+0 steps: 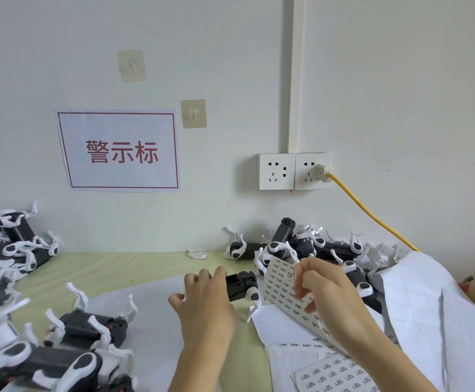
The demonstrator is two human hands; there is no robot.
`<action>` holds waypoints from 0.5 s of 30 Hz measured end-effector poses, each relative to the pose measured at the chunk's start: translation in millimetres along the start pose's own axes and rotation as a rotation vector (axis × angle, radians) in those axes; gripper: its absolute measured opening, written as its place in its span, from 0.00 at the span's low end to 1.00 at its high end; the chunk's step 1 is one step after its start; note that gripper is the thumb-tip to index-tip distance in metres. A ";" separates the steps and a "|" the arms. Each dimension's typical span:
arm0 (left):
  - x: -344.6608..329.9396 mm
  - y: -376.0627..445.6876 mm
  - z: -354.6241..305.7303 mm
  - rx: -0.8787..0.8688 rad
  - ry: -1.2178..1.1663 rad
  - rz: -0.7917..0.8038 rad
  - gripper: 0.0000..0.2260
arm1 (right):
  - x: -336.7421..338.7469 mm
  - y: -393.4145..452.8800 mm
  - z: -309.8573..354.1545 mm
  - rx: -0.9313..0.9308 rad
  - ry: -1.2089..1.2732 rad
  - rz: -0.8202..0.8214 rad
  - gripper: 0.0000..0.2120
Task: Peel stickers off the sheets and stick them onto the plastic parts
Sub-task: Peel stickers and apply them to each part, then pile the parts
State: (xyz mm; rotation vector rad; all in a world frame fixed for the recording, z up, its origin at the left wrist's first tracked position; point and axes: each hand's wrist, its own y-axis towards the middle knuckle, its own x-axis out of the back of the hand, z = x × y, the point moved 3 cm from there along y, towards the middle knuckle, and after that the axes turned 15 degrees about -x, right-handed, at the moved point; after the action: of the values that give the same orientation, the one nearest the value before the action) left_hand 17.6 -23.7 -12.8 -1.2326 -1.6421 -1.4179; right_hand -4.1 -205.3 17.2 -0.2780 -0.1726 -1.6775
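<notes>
My left hand [202, 298] grips a black and white plastic part [243, 284] just above the table, fingers curled over its left end. My right hand [329, 292] pinches a small sticker [292, 274] between thumb and forefinger, right over a sticker sheet [278, 284] that stands tilted up beside the part. The sticker is about a hand's width to the right of the held part. A second printed sticker sheet [335, 374] lies flat near the lower right edge.
A pile of black and white parts [301, 244] lies against the wall behind my hands. More parts [13, 250] crowd the left side, and several [83, 329] lie at the front left. Empty backing sheets [423, 301] spread on the right. A yellow cable [372, 216] runs from the wall socket.
</notes>
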 end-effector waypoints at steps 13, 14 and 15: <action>28.0 -2.2 -19.6 0.214 -1.051 -0.163 0.08 | 4.2 -5.9 9.3 0.195 -0.040 0.090 0.08; 27.8 -2.0 -23.5 0.229 -1.126 -0.150 0.08 | 4.6 -6.0 10.0 0.211 -0.031 0.082 0.09; 27.3 -2.1 -27.2 0.231 -1.171 -0.134 0.08 | 5.4 -6.0 10.6 0.225 -0.022 0.078 0.09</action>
State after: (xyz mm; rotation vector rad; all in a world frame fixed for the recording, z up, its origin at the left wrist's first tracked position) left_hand 2.9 -43.4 16.9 -1.9985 -2.5501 -0.4543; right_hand -9.7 -206.9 29.2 -0.1320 -0.3600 -1.5623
